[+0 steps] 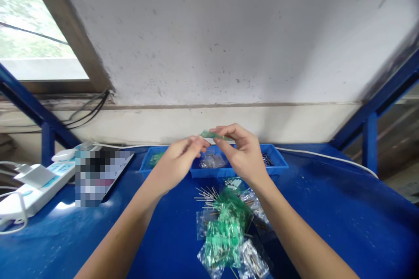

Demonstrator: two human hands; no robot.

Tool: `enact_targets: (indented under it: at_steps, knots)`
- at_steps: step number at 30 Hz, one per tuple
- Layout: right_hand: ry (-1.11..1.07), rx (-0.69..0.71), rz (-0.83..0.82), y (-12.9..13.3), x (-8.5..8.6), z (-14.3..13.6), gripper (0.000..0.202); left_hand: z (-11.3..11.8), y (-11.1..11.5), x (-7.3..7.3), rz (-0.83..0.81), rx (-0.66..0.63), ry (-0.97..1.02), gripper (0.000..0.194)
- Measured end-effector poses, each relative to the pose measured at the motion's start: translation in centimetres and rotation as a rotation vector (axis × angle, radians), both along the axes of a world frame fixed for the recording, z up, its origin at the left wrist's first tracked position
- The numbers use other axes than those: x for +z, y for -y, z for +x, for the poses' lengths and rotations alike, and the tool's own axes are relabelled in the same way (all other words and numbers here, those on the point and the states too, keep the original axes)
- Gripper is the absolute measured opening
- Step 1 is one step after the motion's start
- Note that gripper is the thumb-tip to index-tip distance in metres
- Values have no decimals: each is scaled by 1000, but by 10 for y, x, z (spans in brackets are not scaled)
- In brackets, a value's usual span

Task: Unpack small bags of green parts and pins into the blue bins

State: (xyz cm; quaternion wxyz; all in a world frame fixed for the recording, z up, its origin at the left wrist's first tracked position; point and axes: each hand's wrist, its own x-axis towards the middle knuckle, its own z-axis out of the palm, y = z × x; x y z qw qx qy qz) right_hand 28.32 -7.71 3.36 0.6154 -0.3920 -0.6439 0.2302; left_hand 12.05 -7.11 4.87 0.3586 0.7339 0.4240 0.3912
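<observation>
My right hand point(244, 150) is closed in a pinch on a small green plastic bag point(209, 134), held up above the blue trays. The fingers of my left hand point(183, 154) are pressed together just below the bag's left end; whether they grip its edge or something small is hidden. Beneath my hands stands a blue tray point(209, 174) with small clear bags point(212, 161) in it. Nearer to me, between my forearms, lies a heap of green plastic bags point(225, 231) and clear packets point(252, 259). Thin metal rods point(207, 195) fan out at its far left side.
On the left lie a white power strip point(39, 192) with plugs and a flat tablet-like device point(119, 170), partly blurred. Dark metal pieces point(267, 160) sit in the right compartment. Blue frame bars point(369, 139) rise at both sides, with a wall point(229, 43) behind.
</observation>
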Motion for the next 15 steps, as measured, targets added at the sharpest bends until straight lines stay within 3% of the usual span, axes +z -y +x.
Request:
enact_targets:
  at_steps: [2, 4, 7, 10, 13, 15]
  knots:
    - [152, 32, 138, 4, 0, -3, 20, 0, -3, 0, -201, -21, 199, 55]
    - [264, -23, 199, 7, -1, -6, 28, -1, -5, 0, -193, 9, 305, 43]
    - [275, -107, 110, 8, -2, -7, 29, -2, -6, -3, 117, 150, 234, 19]
    - [96, 13, -88, 4, -1, -4, 14, -3, -5, -6, 489, 241, -25, 16]
    - [-92, 165, -254, -1, 0, 1, 26, -1, -4, -10, 704, 146, -207, 25]
    - [-127, 148, -288, -4, 0, 4, 25, 2, -4, -13, 716, 72, -226, 28]
